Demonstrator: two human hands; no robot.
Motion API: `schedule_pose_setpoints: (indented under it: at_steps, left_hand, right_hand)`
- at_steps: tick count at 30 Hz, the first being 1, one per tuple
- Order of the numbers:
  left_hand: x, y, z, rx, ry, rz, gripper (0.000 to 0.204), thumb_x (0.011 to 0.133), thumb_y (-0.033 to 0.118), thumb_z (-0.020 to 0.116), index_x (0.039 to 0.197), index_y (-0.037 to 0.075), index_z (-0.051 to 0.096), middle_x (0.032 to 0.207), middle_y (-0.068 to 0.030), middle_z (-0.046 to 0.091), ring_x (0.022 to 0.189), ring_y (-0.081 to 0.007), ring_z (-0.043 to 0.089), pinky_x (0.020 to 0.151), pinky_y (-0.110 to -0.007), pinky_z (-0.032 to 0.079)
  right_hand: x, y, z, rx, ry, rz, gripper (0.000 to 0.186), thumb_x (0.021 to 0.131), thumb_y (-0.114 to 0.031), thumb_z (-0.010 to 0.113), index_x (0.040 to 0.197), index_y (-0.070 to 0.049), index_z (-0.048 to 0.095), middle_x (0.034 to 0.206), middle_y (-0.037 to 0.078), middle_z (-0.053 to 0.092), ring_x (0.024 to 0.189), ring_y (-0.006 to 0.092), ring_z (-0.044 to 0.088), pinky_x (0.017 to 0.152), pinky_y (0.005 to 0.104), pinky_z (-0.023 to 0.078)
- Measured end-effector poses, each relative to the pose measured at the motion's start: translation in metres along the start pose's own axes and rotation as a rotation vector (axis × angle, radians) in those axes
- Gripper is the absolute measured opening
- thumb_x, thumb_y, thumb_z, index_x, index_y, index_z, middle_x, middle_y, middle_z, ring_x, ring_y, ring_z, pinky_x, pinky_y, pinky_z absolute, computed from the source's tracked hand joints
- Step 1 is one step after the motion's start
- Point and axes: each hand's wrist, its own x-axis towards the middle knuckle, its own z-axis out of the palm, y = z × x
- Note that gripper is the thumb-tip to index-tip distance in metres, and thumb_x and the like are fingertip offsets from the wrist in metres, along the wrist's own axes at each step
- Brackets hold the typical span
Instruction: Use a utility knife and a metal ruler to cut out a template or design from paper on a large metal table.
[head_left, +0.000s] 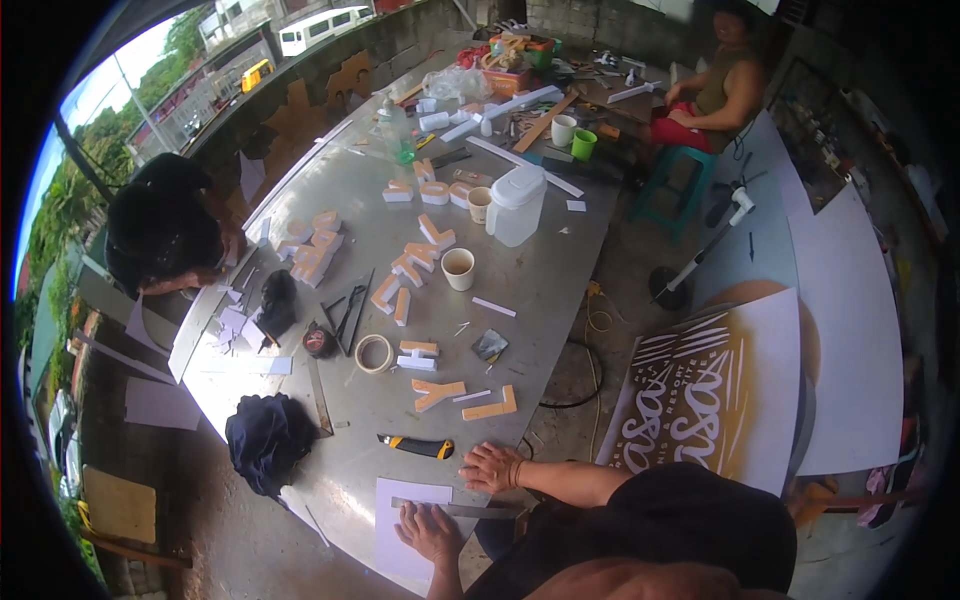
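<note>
My left hand [430, 532] lies flat with fingers apart on a white sheet [388, 545] at the table's near end. Its fingertips touch a metal ruler [465, 509] that crosses the sheet. My right hand [490, 468] rests palm down on the bare metal, fingers spread, holding nothing. Just left of it lies a yellow and black utility knife [416, 446]. Beyond the knife are cut-out letters with tan faces and white sides: a Y [438, 394], an L-like one [488, 404] and a small upright one [417, 355].
A dark bundled cloth [267, 445] sits at the left edge, near a tape roll [374, 354]. A paper cup [458, 268] and a white pitcher [517, 205] stand mid-table. One person [165, 230] leans in at left; another [725, 85] sits at far right. A printed sign [700, 390] is beside me.
</note>
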Motion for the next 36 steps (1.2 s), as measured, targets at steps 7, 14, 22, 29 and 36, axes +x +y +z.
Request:
schedule_pose_setpoints:
  at_steps: [7, 14, 22, 29, 36]
  left_hand:
    - [-0.001, 0.009, -0.003, -0.032, 0.079, 0.0, 0.028, 0.099, 0.03, 0.061, 0.112, 0.006, 0.064, 0.137, -0.0182, 0.062, 0.136, -0.037, 0.051, 0.118, -0.062, 0.026]
    - [0.002, 0.013, -0.002, 0.009, 0.166, 0.02, 0.027, 0.098, 0.028, 0.061, 0.107, 0.003, 0.068, 0.132, -0.0173, 0.066, 0.129, -0.0355, 0.057, 0.116, -0.057, 0.031]
    - [-0.004, 0.006, -0.004, -0.008, 0.083, -0.014, 0.031, 0.099, 0.032, 0.06, 0.112, 0.003, 0.064, 0.137, -0.019, 0.062, 0.136, -0.037, 0.051, 0.117, -0.061, 0.027]
    - [0.0, 0.005, -0.008, 0.045, 0.055, 0.0, 0.027, 0.097, 0.029, 0.063, 0.112, 0.006, 0.065, 0.136, -0.0177, 0.062, 0.137, -0.0358, 0.05, 0.118, -0.061, 0.026]
    - [0.001, 0.001, 0.0, -0.002, 0.025, -0.045, 0.029, 0.096, 0.032, 0.063, 0.111, 0.007, 0.066, 0.138, -0.0146, 0.061, 0.14, -0.0345, 0.048, 0.12, -0.06, 0.023]
  right_hand:
    - [0.0, 0.0, 0.0, -0.007, -0.114, 0.029, 0.037, 0.1, -0.049, 0.057, 0.116, -0.018, 0.065, 0.111, 0.008, 0.054, 0.109, 0.027, 0.052, 0.094, 0.0413, 0.041]
    - [0.003, -0.003, -0.007, -0.029, -0.149, 0.03, 0.035, 0.1, -0.049, 0.055, 0.116, -0.019, 0.065, 0.111, 0.007, 0.055, 0.108, 0.0259, 0.052, 0.093, 0.0405, 0.041]
    - [-0.001, -0.005, 0.001, 0.008, -0.097, 0.03, 0.034, 0.1, -0.049, 0.055, 0.113, -0.019, 0.065, 0.115, 0.008, 0.056, 0.11, 0.0264, 0.053, 0.096, 0.0412, 0.041]
    - [0.003, -0.001, -0.001, 0.016, -0.039, -0.015, 0.036, 0.098, -0.048, 0.059, 0.116, -0.018, 0.068, 0.114, 0.007, 0.059, 0.106, 0.0266, 0.054, 0.092, 0.041, 0.042]
    - [0.001, 0.0, -0.002, -0.033, 0.013, -0.023, 0.03, 0.096, -0.045, 0.062, 0.11, -0.02, 0.069, 0.11, 0.005, 0.059, 0.1, 0.0243, 0.056, 0.089, 0.0398, 0.044]
